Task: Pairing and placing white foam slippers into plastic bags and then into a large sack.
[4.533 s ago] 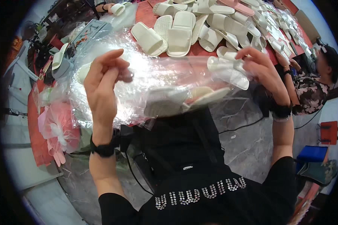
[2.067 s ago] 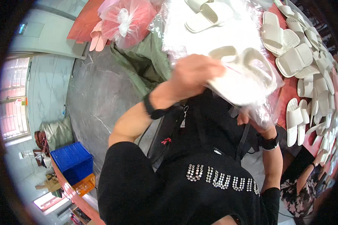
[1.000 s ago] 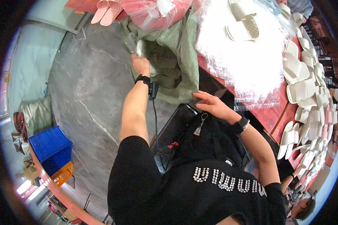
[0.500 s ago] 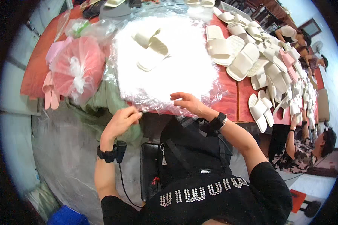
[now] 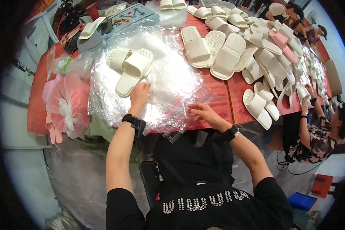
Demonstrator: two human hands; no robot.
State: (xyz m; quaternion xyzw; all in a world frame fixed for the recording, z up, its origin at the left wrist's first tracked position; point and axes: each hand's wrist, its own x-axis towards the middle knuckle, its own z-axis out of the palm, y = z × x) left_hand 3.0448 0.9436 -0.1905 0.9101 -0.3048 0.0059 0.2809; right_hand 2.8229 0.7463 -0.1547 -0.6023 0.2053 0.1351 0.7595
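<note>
A pair of off-white slippers lies on a stack of clear plastic bags, one slipper overlapping the other. My left hand reaches over the stack to the near end of the front slipper. Its fingers are bent in at the slipper's edge and partly hidden, and appear closed on it. My right hand hovers by the bags' near right corner, where the plastic film is crumpled. Its fingers are loosely curved and apart, with nothing visible between them. Black bands circle both wrists.
A heap of off-white slippers, with a pink one among them, covers the right of the red table. On the left sit a tied bag of pink things and pink slippers. Another person works at the right.
My left hand has moved from the table's near edge forward to the slippers. My right hand stays near the bags' corner. The whole view has turned, shifting the table in the picture.
</note>
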